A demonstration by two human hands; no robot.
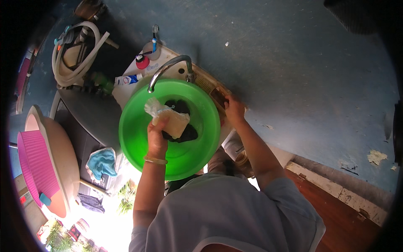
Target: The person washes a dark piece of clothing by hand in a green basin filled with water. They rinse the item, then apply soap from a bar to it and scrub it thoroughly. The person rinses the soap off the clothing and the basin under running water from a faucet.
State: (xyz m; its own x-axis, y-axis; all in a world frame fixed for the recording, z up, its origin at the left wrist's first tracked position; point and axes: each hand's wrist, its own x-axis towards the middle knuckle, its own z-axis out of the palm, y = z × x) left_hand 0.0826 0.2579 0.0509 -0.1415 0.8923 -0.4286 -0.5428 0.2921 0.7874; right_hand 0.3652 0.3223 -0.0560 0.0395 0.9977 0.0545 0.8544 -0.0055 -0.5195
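Note:
My left hand (158, 134) grips a pale yellowish block in crinkled clear plastic wrap (175, 123), above a large green plastic basin (204, 157). Below the block, dark cloth items (188, 133) lie in the basin. A curved chrome faucet (170, 64) arches over the basin's far rim. My right hand (234, 108) reaches to the right end of a narrow tray or rack (204, 84) along the wall, its fingertips at a brown item (219, 96). Whether those fingers hold it, I cannot tell.
Behind the basin, the white counter bears a toothpaste tube (128, 79), a red bottle (142, 62) and a cup with a toothbrush (151, 52). A coiled pale hose (56, 63) hangs at upper left. Nested pink and cream basins (67, 148) and a blue cloth (102, 162) are at left.

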